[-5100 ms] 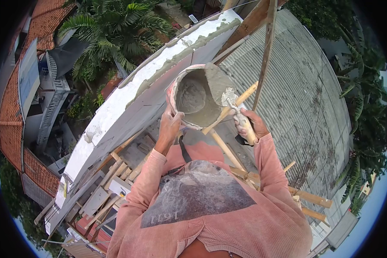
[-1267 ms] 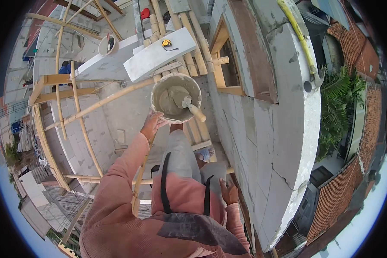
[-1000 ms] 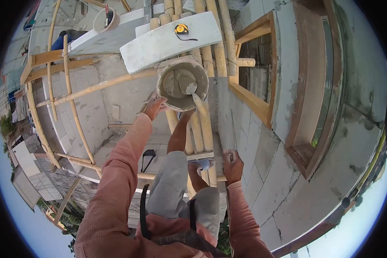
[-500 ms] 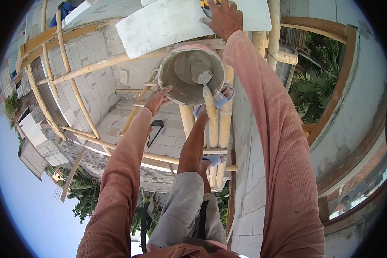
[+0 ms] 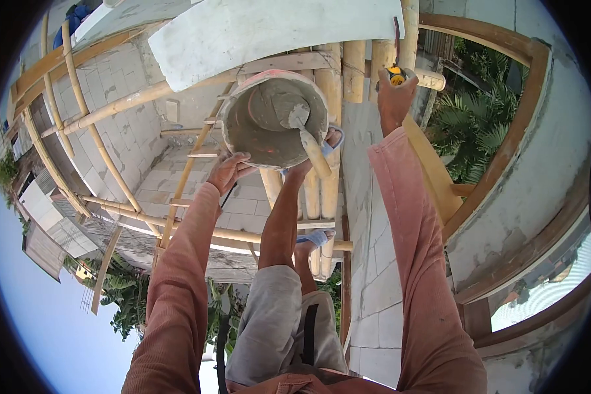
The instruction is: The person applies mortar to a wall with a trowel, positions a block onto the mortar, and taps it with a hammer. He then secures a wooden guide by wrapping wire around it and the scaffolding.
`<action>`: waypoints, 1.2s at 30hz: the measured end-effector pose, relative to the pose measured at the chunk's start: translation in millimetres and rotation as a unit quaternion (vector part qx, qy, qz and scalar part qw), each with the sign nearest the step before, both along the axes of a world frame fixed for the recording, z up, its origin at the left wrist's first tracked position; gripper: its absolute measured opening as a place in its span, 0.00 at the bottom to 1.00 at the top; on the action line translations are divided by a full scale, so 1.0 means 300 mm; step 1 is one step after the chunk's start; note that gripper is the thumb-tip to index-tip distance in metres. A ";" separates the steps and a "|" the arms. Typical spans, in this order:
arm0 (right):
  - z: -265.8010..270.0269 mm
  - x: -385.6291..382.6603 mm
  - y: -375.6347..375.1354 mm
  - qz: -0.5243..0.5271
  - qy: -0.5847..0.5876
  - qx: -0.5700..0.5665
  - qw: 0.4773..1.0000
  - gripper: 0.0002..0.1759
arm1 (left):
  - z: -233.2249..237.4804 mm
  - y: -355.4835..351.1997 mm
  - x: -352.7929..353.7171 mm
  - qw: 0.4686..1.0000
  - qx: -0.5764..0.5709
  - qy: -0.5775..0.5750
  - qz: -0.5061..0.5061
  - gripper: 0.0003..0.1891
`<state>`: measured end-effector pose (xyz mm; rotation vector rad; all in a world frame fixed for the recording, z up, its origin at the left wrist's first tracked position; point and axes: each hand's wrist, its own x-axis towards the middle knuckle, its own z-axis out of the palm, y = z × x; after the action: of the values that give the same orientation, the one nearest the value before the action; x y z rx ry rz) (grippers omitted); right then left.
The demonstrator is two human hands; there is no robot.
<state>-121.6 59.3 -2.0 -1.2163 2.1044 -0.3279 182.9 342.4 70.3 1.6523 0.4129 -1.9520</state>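
My left hand (image 5: 227, 171) grips the lower left side of a mortar-smeared bucket (image 5: 238, 131), its fingers pressed to the wall. Inside, grey mortar (image 5: 266, 105) coats the bottom, and a trowel (image 5: 315, 154) leans with its blade in the mortar and its wooden handle over the rim. Off to the right, my right hand (image 5: 396, 105) is closed around a yellow and black tape measure (image 5: 395, 75), beside the bamboo poles. A thin dark strip (image 5: 396, 33) rises just above it.
A pale board (image 5: 276, 33) lies across the bamboo scaffold (image 5: 331, 79) beyond the bucket. My sandalled feet stand on bamboo poles high over a floor. A wooden window frame (image 5: 532, 98) is at right, a ladder (image 5: 177, 203) at left, and a block wall (image 5: 381, 295) runs alongside.
My right hand has moved off the pale board, to the right and nearer me, carrying the tape measure. The bucket and my left hand have shifted slightly left in view.
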 end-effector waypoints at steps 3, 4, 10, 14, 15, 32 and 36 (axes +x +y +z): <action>-0.134 -0.075 0.027 0.100 -0.006 0.078 0.992 0.45 | -0.033 0.068 -0.044 0.996 0.004 0.042 0.081 0.23; -0.159 -0.070 0.022 0.136 0.015 0.064 0.988 0.45 | -0.038 0.070 -0.069 0.994 -0.003 0.052 0.094 0.24; -0.280 -0.019 -0.047 0.262 0.116 0.051 0.957 0.42 | -0.024 0.038 -0.158 0.996 0.009 0.001 0.087 0.29; -0.282 -0.027 -0.073 0.299 0.137 0.100 0.939 0.41 | 0.068 0.021 -0.108 0.997 0.067 -0.034 0.020 0.39; -0.268 -0.026 -0.065 0.270 0.138 0.084 0.949 0.41 | 0.095 0.031 -0.066 0.995 0.086 -0.054 -0.007 0.40; -0.226 -0.022 -0.536 0.160 -0.437 0.121 0.877 0.32 | -0.350 -0.331 0.655 0.938 -0.009 -0.334 0.090 0.47; -0.391 -0.100 -0.548 0.143 -0.519 0.109 0.836 0.29 | -0.372 -0.368 0.643 0.925 -0.054 -0.354 0.124 0.45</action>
<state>-151.6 -105.1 -119.4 -0.8743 0.9690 -0.4572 375.6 232.1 -41.2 1.9747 0.2067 -1.0676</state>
